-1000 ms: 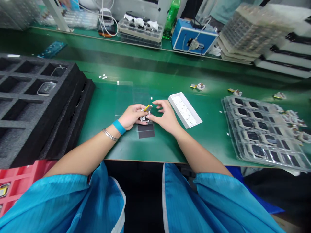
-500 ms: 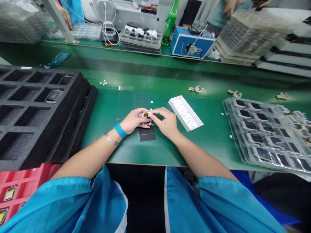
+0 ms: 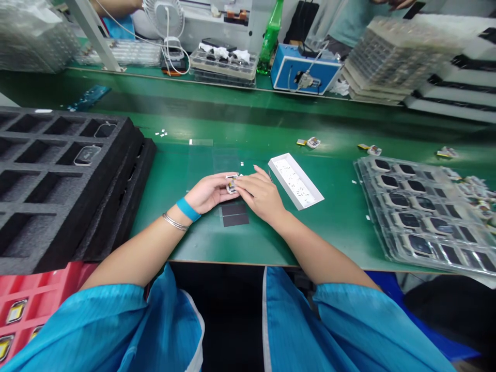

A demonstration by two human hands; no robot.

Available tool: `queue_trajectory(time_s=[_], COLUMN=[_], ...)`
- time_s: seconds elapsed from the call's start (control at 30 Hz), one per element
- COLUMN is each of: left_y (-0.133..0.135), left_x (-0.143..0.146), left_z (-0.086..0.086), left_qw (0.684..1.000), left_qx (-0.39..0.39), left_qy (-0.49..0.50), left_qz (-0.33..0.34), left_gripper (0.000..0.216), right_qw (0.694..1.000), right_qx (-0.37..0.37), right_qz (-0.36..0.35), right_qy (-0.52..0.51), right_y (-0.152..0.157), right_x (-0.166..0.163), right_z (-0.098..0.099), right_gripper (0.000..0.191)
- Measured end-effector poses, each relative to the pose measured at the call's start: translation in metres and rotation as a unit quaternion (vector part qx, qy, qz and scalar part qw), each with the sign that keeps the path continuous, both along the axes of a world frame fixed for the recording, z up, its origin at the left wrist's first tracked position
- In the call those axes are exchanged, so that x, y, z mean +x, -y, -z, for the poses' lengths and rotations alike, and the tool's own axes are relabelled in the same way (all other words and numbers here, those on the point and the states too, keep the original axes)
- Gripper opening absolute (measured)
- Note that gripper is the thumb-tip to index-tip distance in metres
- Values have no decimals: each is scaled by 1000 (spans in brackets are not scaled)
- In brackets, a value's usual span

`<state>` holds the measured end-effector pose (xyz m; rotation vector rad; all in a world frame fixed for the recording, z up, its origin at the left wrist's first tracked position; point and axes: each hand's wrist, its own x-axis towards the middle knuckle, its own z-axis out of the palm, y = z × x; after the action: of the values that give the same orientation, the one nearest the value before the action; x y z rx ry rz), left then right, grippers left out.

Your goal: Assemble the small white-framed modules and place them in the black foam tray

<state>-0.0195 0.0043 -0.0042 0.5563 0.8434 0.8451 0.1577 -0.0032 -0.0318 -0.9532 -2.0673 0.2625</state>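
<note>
A small smartwatch case (image 3: pixel 231 187), white-rimmed with a yellow battery-like part showing inside, is held above the bench by my left hand (image 3: pixel 207 193). The left fingers are closed around its side and underside. My right hand (image 3: pixel 262 194) bends over it, its fingertips pressed on the case near the yellow part; exactly what they pinch is hidden. Below the hands, dark rectangular pieces (image 3: pixel 235 214) lie on the green bench. To the right of my right hand rests a shallow white box (image 3: pixel 296 181) with many tiny dark parts in it.
Stacked black foam trays (image 3: pixel 127 170) stand at the left, above a red tray (image 3: pixel 46 294). Clear trays of watch cases (image 3: pixel 422 217) lie at the right. Small battery assemblies (image 3: pixel 313 142) dot the back of the bench (image 3: pixel 248 248). A blue box (image 3: pixel 304 70) sits on the shelf.
The yellow part now shows inside the case, where dark internals showed before. My right hand has shifted left over the case, fingers lower on it; the left fingers have loosened slightly.
</note>
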Motion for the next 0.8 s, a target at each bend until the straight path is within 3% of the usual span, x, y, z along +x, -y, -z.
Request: queue_trajectory(time_s=[0.17, 0.23, 0.33, 0.43, 0.67, 0.8], left_y=[0, 0, 0, 0, -3, -5], left_x=[-2, -2, -1, 1, 5, 1], left_z=[8, 11, 16, 20, 25, 15], left_qw=[999, 998, 994, 990, 986, 986], left_qx=[41, 66, 106, 138, 163, 160], left_qy=[-16, -15, -13, -16, -16, -33], left_qz=[-2, 4, 24, 30, 20, 39], left_gripper=[29, 33, 42, 48, 56, 51], right_qw=[997, 986, 931, 876, 883, 897], right_qx=[-67, -129, -298, -401, -371, -365], right_qz=[-8, -3, -62, -108, -65, -59], right_qy=[-41, -102, -202, -245, -281, -244], right_y=[1, 0, -2, -2, 1, -1], right_x=[-1, -1, 0, -2, -11, -13], right_z=[0, 2, 6, 8, 5, 3], right_gripper=[11, 17, 51, 65, 55, 58])
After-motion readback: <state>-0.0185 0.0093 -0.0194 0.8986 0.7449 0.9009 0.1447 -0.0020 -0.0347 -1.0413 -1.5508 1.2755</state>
